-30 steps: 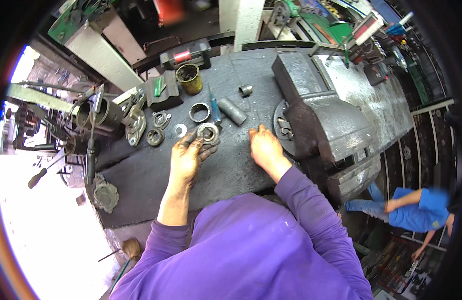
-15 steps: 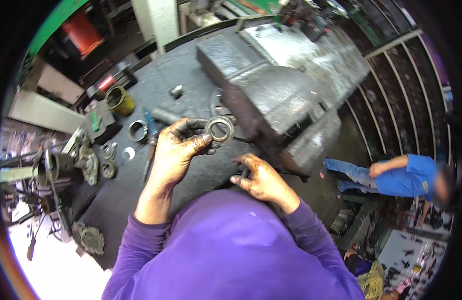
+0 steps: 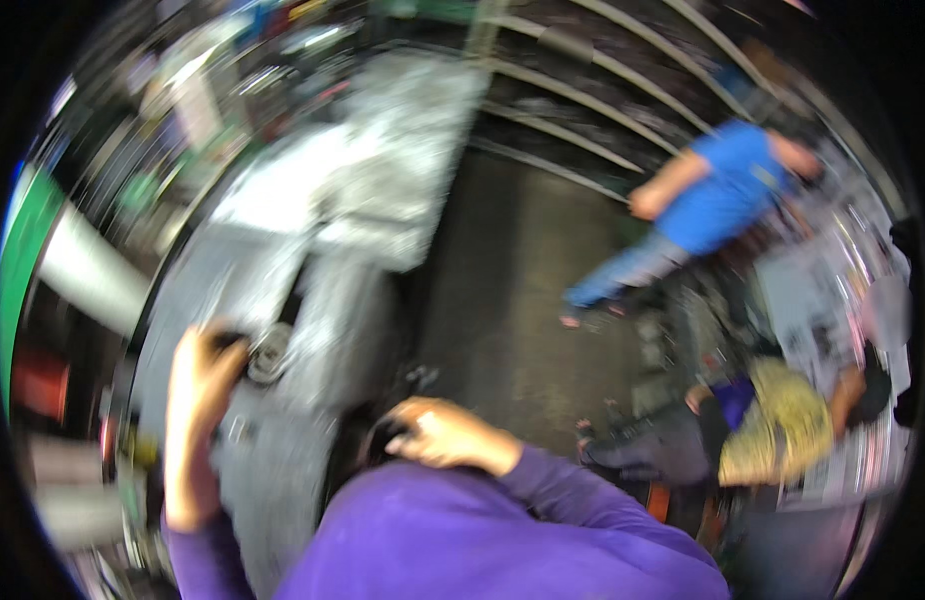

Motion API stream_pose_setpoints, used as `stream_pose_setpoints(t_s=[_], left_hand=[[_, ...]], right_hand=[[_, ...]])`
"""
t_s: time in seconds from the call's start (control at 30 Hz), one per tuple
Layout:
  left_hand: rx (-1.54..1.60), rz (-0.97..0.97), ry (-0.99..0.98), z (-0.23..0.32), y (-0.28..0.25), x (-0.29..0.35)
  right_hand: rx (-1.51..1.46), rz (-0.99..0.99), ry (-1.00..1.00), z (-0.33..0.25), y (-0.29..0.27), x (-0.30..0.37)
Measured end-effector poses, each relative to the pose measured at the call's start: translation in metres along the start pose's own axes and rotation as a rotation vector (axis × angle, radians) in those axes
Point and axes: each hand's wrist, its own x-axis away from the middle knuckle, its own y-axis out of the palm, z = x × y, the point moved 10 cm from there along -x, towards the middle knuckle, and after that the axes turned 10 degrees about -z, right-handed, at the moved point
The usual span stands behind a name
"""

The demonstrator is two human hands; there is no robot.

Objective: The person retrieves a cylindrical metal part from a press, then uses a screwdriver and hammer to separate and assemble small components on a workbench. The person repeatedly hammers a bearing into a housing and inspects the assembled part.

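Smeared by motion, my left hand (image 3: 205, 370) is over the workbench at the left, fingers bent around the edge of a round metal bearing ring (image 3: 270, 353). The ring's dark centre faces up, and its finer detail is lost in the blur. Close by my body at lower middle, my right hand (image 3: 448, 432) has its fingers curled in. Something dark shows between its thumb and fingers; whether it is an object or grime cannot be made out. Beyond the ring, a large grey metal vise (image 3: 343, 325) stands on the bench.
The grey workbench (image 3: 268, 490) runs away from me on the left, with a shiny metal plate (image 3: 403, 130) at its far end. Shelving (image 3: 573, 140) lines the back. On the right are a person in a blue shirt (image 3: 723, 190) and a crouched person in a yellow top (image 3: 783, 425).
My view has swung to the right, so bench and vise now lie further left. My left hand still has the ring, now nearer the vise. My right hand's fingers have curled in more.
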Motion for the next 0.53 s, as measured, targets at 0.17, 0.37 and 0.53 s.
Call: stream_pose_setpoints(t_s=[0.17, 0.37, 0.53], left_hand=[[0.049, -0.094, 0.038, -0.021, 0.012, -0.015], [-0.095, 0.114, 0.014, -0.047, 0.027, 0.013], [0.001, 0.106, -0.035, 0.012, 0.045, 0.029]], right_hand=[[0.083, 0.066, 0.125, 0.02, -0.039, 0.028], [0.084, 0.226, 0.191, 0.066, -0.07, 0.063], [0.121, 0.179, 0.349, 0.104, -0.075, 0.104]])
